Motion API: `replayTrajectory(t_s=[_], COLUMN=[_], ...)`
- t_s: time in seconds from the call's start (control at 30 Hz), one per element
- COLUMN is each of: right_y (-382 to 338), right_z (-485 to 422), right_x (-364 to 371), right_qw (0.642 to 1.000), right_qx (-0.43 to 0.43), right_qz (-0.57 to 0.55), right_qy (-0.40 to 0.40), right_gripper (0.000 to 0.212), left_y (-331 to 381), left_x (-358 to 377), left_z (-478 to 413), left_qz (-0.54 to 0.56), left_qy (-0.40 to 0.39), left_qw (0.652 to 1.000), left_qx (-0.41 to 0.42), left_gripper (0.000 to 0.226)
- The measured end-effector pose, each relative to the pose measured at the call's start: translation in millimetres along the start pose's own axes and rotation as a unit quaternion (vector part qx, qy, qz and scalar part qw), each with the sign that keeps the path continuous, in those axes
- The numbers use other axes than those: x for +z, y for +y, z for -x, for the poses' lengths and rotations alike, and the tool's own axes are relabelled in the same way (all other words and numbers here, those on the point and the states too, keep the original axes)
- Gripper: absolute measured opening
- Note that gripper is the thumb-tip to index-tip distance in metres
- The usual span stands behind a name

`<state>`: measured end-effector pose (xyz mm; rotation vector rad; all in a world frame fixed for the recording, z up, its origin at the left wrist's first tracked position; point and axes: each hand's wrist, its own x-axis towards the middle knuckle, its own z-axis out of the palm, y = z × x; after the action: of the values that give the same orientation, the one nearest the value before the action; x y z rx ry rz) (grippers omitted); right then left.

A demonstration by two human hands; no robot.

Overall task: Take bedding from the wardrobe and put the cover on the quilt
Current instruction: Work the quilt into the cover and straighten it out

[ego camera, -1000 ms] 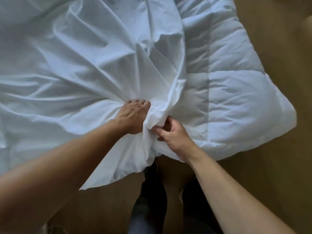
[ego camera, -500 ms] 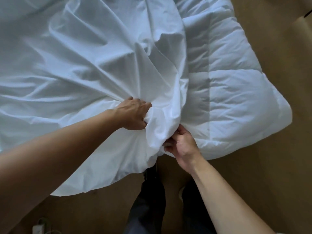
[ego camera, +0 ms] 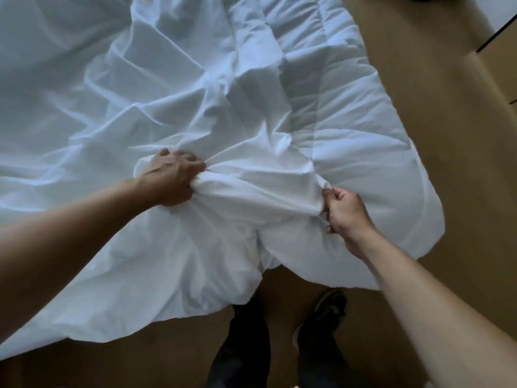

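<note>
A thin white cover (ego camera: 117,113) lies crumpled over most of the view, draped across a padded white quilt (ego camera: 361,130) whose stitched panels show bare on the right side. My left hand (ego camera: 170,180) is shut on a bunched fold of the cover near the middle. My right hand (ego camera: 344,211) pinches the cover's edge where it meets the quilt's near corner. A band of cover is stretched taut between the two hands. The near hem of the cover hangs down toward the floor.
Brown wooden floor (ego camera: 436,65) runs along the right and the bottom. My legs and dark shoes (ego camera: 324,312) stand at the bottom centre, close to the hanging bedding. A pale piece of furniture (ego camera: 500,12) sits at the top right corner.
My hands, close together a second ago, have drawn apart: the right hand has pulled the cover's edge rightward over the quilt's near part, and less bare quilt shows.
</note>
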<state>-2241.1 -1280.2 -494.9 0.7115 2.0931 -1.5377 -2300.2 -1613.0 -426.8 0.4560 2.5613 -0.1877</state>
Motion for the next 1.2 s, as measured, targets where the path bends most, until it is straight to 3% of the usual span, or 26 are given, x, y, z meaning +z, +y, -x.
replayTrajectory(t_s=[0.1, 0.2, 0.3, 0.37, 0.43, 0.47, 0.53, 0.6, 0.67, 0.7, 0.77, 0.83, 0.9, 0.97, 1.03, 1.13, 1.2], right_y=[7, 7, -2, -12, -17, -18, -15, -3, 11, 16, 20, 23, 23, 23, 26, 24, 20], right_z=[7, 4, -6, -16, -33, -40, -43, -38, -37, -41, -56, -71, -81, -86, -89, -94, -99], right_x=[13, 14, 1, -15, -37, -47, -54, -40, -17, -8, -1, -4, -10, -18, -27, -38, -42], right_qw=[0.998, 0.996, 0.992, 0.989, 0.980, 0.945, 0.815, 0.707, 0.659, 0.652, 0.653, 0.673, 0.685, 0.687, 0.703, 0.724, 0.733], right_qx=[-0.019, 0.004, 0.006, -0.025, -0.086, -0.114, -0.141, -0.165, -0.196, -0.221, -0.260, -0.259, -0.266, -0.288, -0.310, -0.323, -0.313], right_qz=[0.028, -0.014, -0.073, -0.071, 0.102, 0.258, 0.525, 0.663, 0.714, 0.714, 0.698, 0.672, 0.649, 0.631, 0.596, 0.557, 0.543], right_qy=[-0.060, -0.085, -0.106, -0.129, -0.145, -0.167, -0.200, -0.179, -0.136, -0.123, -0.133, -0.170, -0.197, -0.219, -0.233, -0.249, -0.263], right_gripper=[0.027, 0.024, 0.027, 0.019, 0.018, 0.040, 0.089, 0.113, 0.103, 0.084, 0.037, 0.026, 0.024, 0.027, 0.034, 0.042, 0.033], left_y=[37, 100, 175, 203, 206, 202, 196, 195, 198, 200, 203, 206, 215, 230, 245, 267, 283], left_x=[-9, -18, -5, 16, 37, 48, 68, 84, 92, 95, 97, 94, 86, 79, 76, 79, 81], left_z=[-15, -34, -52, -64, -76, -83, -95, -105, -114, -118, -123, -122, -111, -96, -78, -55, -46], left_qz=[-0.131, -0.030, 0.019, 0.029, 0.116, 0.164, 0.231, 0.248, 0.247, 0.246, 0.244, 0.231, 0.223, 0.244, 0.263, 0.295, 0.323], left_qy=[-0.108, -0.066, -0.042, -0.066, -0.075, -0.074, -0.072, -0.064, -0.054, -0.046, -0.028, 0.008, 0.103, 0.242, 0.370, 0.399, 0.377], left_qw=[0.985, 0.997, 0.999, 0.997, 0.984, 0.974, 0.956, 0.950, 0.949, 0.949, 0.947, 0.947, 0.939, 0.899, 0.816, 0.675, 0.586], left_qx=[-0.041, -0.013, 0.006, -0.040, -0.110, -0.138, -0.168, -0.179, -0.187, -0.192, -0.207, -0.223, -0.240, -0.273, -0.358, -0.547, -0.641], left_gripper=[0.071, 0.094, 0.095, 0.082, 0.056, 0.049, 0.049, 0.051, 0.052, 0.051, 0.047, 0.042, 0.032, 0.023, 0.025, 0.038, 0.040])
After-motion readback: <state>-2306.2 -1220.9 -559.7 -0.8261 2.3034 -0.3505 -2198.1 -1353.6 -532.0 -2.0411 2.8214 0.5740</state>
